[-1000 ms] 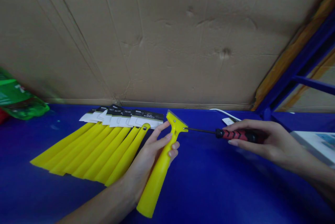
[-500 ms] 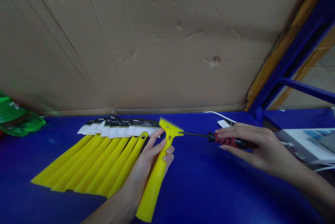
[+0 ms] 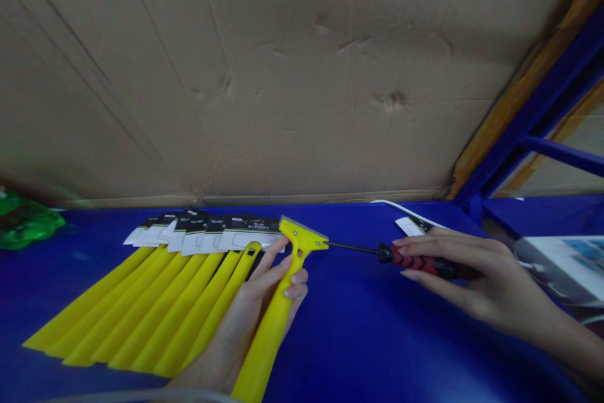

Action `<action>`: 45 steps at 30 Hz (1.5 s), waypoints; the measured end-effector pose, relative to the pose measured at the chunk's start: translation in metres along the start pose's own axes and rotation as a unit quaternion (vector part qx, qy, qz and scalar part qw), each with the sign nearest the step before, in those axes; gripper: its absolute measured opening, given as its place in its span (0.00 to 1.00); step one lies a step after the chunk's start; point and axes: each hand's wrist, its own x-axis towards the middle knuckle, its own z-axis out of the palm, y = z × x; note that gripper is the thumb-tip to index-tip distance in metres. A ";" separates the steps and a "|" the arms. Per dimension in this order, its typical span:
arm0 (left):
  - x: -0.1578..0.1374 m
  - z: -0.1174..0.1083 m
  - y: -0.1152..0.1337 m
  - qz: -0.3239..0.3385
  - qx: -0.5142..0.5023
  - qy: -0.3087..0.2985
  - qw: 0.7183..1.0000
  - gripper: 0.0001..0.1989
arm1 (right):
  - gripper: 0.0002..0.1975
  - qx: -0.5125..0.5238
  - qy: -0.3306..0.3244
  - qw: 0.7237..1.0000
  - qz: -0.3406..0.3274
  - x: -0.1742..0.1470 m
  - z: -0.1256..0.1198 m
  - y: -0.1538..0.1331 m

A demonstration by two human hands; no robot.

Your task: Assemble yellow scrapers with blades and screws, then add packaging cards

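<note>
My left hand [image 3: 264,302] is closed around the neck of a yellow scraper [image 3: 268,327], whose wide head points up and away from me. Two small screws show on that head. In my right hand [image 3: 486,277] is a screwdriver [image 3: 419,261] with a red and black handle, lying nearly level. Its thin shaft reaches left, and the tip meets the right side of the scraper head at the screw there. Left of my left hand, several yellow handles [image 3: 155,309] lie side by side on the blue table, with black and white packets [image 3: 202,230] along their far ends.
A cardboard sheet [image 3: 302,76] stands upright behind the blue table [image 3: 358,340]. A green bottle [image 3: 28,220] lies at the far left. At the right are a blue metal frame [image 3: 533,107], a white cable [image 3: 401,207], a small packet [image 3: 409,226] and a white box [image 3: 566,258].
The view has shifted slightly, so the handles and bottle sit further left. Both hands keep their grips, and the screwdriver tip is still at the scraper head.
</note>
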 end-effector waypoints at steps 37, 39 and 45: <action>-0.012 0.019 -0.001 0.006 -0.038 0.026 0.999 0.27 | 0.10 0.113 -0.010 0.986 0.118 0.000 -0.001 -0.002; -0.012 0.020 -0.001 0.005 -0.038 0.024 0.999 0.28 | 0.09 0.114 -0.010 0.988 0.106 0.001 -0.002 -0.003; -0.007 0.012 -0.003 0.022 0.001 0.008 1.000 0.29 | 0.10 0.061 0.001 0.998 0.035 0.001 -0.004 0.000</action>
